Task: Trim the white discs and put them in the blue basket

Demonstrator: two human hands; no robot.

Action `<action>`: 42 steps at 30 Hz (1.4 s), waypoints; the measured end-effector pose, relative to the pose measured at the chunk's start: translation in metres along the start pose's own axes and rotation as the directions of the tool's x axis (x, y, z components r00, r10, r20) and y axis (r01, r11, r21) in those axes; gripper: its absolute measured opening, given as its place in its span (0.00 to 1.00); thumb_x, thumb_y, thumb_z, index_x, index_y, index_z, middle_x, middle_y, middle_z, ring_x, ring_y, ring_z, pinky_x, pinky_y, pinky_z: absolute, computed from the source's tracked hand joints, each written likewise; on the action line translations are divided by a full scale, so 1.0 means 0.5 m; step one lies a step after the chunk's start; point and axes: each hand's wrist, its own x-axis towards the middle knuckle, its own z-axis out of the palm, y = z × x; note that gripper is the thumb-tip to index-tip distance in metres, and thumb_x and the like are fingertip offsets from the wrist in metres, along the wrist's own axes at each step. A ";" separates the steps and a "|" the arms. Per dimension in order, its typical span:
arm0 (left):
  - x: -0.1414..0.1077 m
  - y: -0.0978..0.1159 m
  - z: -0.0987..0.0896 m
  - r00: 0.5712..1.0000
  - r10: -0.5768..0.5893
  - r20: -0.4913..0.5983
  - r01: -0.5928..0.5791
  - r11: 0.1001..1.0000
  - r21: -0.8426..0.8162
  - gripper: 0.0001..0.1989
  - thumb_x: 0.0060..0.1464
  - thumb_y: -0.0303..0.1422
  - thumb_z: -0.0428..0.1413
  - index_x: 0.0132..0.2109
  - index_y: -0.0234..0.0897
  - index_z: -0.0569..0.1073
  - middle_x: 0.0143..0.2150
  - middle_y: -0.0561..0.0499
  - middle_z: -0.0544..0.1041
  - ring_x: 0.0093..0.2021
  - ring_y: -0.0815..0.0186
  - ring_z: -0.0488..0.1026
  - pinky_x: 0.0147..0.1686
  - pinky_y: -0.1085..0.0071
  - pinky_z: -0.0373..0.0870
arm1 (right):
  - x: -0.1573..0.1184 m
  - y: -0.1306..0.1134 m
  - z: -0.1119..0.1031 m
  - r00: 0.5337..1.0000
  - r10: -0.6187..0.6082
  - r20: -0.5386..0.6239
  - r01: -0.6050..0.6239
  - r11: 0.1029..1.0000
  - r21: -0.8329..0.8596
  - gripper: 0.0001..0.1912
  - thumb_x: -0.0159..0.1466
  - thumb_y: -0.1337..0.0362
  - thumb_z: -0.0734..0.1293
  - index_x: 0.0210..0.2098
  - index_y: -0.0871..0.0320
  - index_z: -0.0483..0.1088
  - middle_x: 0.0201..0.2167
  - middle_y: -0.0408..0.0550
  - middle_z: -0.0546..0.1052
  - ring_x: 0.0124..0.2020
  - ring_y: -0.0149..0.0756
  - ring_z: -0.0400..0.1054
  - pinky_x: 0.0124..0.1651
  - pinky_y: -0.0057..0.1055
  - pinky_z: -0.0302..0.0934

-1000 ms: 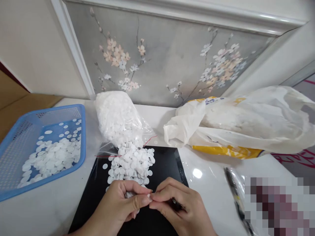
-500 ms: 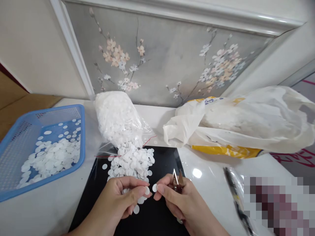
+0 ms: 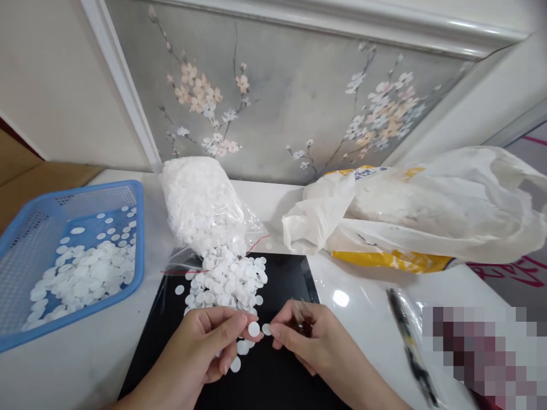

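My left hand (image 3: 209, 344) is closed, a small round white disc (image 3: 253, 329) lying at its thumb and index fingertips. Close to its right, my right hand (image 3: 310, 336) pinches another white disc (image 3: 266, 329), seen slightly tilted. A pair of thread snips (image 3: 302, 322) is tucked in the curled fingers of that same hand, its blades blurred. Beyond both hands a heap of white discs (image 3: 231, 282) spills onto a black board (image 3: 286, 279) from a clear plastic bag (image 3: 192, 199). A loose disc (image 3: 235, 364) lies just below my left fingertips.
On the left stands a blue basket (image 3: 139, 239) with many white discs inside. A white and yellow plastic bag (image 3: 405, 216) lies at the back right. A black pen-like object (image 3: 410, 341) in clear wrapping lies at the right. Behind is a flowered panel (image 3: 273, 102).
The left hand's disc now faces me more fully, with the thumb drawn back. My right hand has turned, so the snips' blades look blurred and its disc sits slightly lower.
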 end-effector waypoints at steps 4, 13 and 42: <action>0.010 -0.004 0.002 1.000 -0.001 -0.029 0.003 0.999 0.048 0.18 0.43 0.44 0.65 0.35 0.33 0.78 0.13 0.61 0.61 0.16 0.77 0.50 0.18 0.77 0.41 | -0.001 -0.002 -0.005 0.997 -0.068 -0.042 0.058 0.975 -0.214 0.11 0.58 0.57 0.69 0.25 0.58 0.71 0.19 0.39 0.67 0.19 0.27 0.55 0.22 0.25 0.49; 0.008 -0.010 0.025 0.970 0.236 -0.057 -0.211 0.937 0.279 0.04 0.42 0.29 0.61 0.26 0.37 0.72 0.21 0.58 0.71 0.17 0.75 0.58 0.16 0.78 0.55 | -0.019 -0.011 0.036 0.994 -0.102 0.037 0.101 0.995 0.013 0.21 0.49 0.51 0.76 0.22 0.58 0.66 0.17 0.35 0.61 0.20 0.25 0.51 0.22 0.25 0.46; -0.005 0.002 0.003 0.998 0.068 -0.004 -0.068 0.998 0.011 0.19 0.56 0.48 0.54 0.37 0.35 0.75 0.21 0.52 0.76 0.16 0.76 0.56 0.16 0.81 0.46 | -0.048 -0.023 -0.104 0.946 -0.278 -0.164 0.113 0.761 -0.639 0.11 0.61 0.59 0.62 0.24 0.54 0.68 0.21 0.43 0.74 0.24 0.36 0.66 0.28 0.29 0.54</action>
